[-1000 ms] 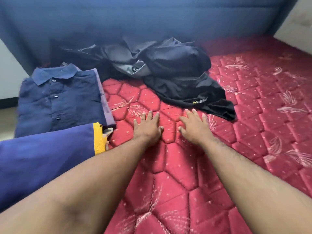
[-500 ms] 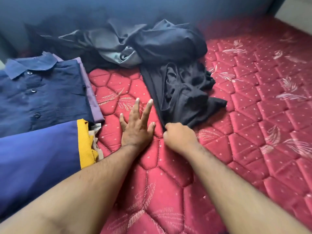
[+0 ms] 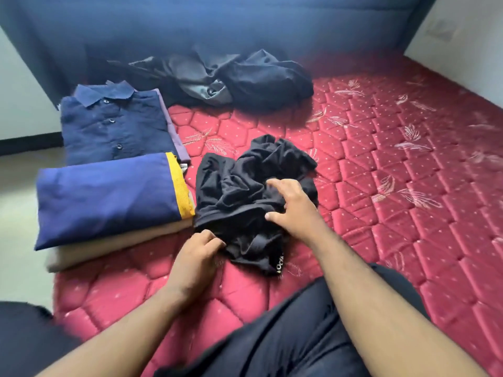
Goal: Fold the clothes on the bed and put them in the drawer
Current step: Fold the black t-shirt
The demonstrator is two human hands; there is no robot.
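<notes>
A crumpled black garment [image 3: 245,191] lies bunched on the red quilted mattress [image 3: 381,172] of the bed, and everything else is placed here relative to it. The left hand [image 3: 197,257] sits at the garment's near left edge with its fingers curled onto the fabric, pinching a fold there. The right hand [image 3: 291,208] rests on the garment's right side, fingers spread and bent, with the fingertips and thumb pressing into the cloth; whether it truly grips a fold or only presses cannot be told. A strip with pale lettering shows at the garment's near corner, too small to read. Just beside the garment on its left lies a folded blue garment with a yellow band [image 3: 109,197], stacked on a folded beige piece [image 3: 114,246] whose edge sticks out below it. Beyond that stack, farther left and back from the black garment, is a folded navy button shirt [image 3: 114,126] with its collar up, resting on a lilac piece whose edge shows along its right side. Behind the black garment, well apart from it and close to the blue headboard [image 3: 217,25], lies an unfolded heap of dark grey and navy clothes [image 3: 226,77]. Nearer than the black garment, the person's dark trouser leg [image 3: 285,336] rests on the mattress.
</notes>
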